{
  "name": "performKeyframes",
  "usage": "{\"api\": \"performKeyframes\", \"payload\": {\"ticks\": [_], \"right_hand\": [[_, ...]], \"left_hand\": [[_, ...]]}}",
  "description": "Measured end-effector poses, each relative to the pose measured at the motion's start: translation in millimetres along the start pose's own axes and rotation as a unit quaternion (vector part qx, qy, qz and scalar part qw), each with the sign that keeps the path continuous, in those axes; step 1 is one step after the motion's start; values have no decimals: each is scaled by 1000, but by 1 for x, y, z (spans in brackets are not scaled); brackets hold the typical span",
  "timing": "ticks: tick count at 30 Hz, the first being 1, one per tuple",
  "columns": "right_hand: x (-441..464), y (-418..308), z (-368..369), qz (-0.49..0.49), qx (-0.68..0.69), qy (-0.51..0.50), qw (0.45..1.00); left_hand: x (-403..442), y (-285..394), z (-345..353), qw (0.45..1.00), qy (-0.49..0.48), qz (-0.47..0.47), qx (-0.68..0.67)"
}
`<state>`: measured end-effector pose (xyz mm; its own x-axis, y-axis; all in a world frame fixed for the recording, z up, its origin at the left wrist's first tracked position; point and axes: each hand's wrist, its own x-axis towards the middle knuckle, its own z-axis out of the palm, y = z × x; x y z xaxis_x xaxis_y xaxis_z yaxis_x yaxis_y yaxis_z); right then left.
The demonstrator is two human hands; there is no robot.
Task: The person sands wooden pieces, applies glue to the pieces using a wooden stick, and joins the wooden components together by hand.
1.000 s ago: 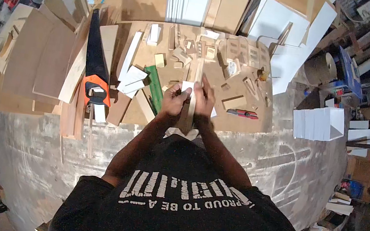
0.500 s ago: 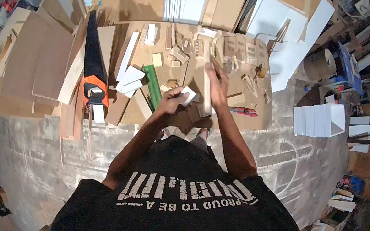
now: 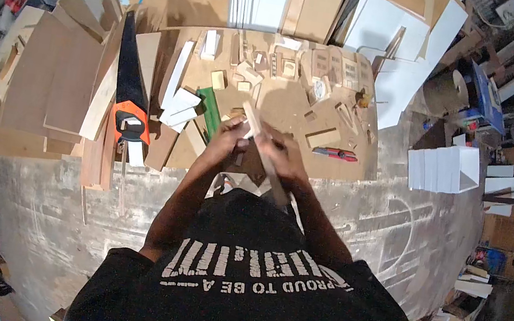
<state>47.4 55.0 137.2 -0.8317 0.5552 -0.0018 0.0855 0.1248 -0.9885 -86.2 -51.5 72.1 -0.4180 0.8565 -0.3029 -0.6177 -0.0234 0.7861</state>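
My left hand [image 3: 223, 142] is closed on a small white piece [image 3: 247, 133], mostly hidden by the fingers and the strip. In my right hand [image 3: 284, 158] is a long, narrow wooden strip [image 3: 253, 119], tilted and slightly blurred, its far end lying over or against the white piece. Whether the two touch I cannot tell. Both hands are above the near edge of the wooden worktable [image 3: 285, 108]. A green strip [image 3: 208, 111] lies just beyond my left hand, and a red utility knife [image 3: 336, 153] rests to the right of my right hand.
A handsaw [image 3: 132, 67] with an orange handle leans by wood offcuts on the left. Several small wooden blocks and a window-like cut panel [image 3: 345, 69] lie at the table's back. White boards [image 3: 393, 88] stand at the right, with a white stepped stack [image 3: 443, 167] beyond.
My right hand has come down and left, bringing the strip from upright beside the white piece to slanting across it. My left hand has shifted slightly left, still holding the piece.
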Motion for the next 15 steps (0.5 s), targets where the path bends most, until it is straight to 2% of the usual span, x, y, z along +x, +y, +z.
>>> {"api": "performKeyframes", "payload": {"ticks": [1,3,5,6,7,9,10,11,13,15], "right_hand": [[0,25,8,-21,-50,26,998],[9,11,1,54,0,26,998],[38,29,-8,153,39,33,987],[49,28,-9,196,60,35,978],[44,25,-10,146,42,34,988],[20,17,-9,44,2,27,999],[9,17,-2,34,58,20,998],[-2,14,-2,28,-25,40,998],[7,25,-1,60,41,59,996],[38,50,-14,3,-77,128,989]], "left_hand": [[-2,3,-1,1000,-3,-3,4],[-9,-1,7,999,-18,-32,-6],[-12,-6,27,998,-40,-33,21],[-14,2,37,999,-7,-43,18],[-16,10,48,998,25,-53,14],[6,-9,16,999,1,-15,32],[10,-8,8,1000,-1,-3,-2],[14,-12,4,998,-14,1,56],[10,-14,7,984,-41,-1,172],[-3,-12,22,974,-69,19,214]]}}
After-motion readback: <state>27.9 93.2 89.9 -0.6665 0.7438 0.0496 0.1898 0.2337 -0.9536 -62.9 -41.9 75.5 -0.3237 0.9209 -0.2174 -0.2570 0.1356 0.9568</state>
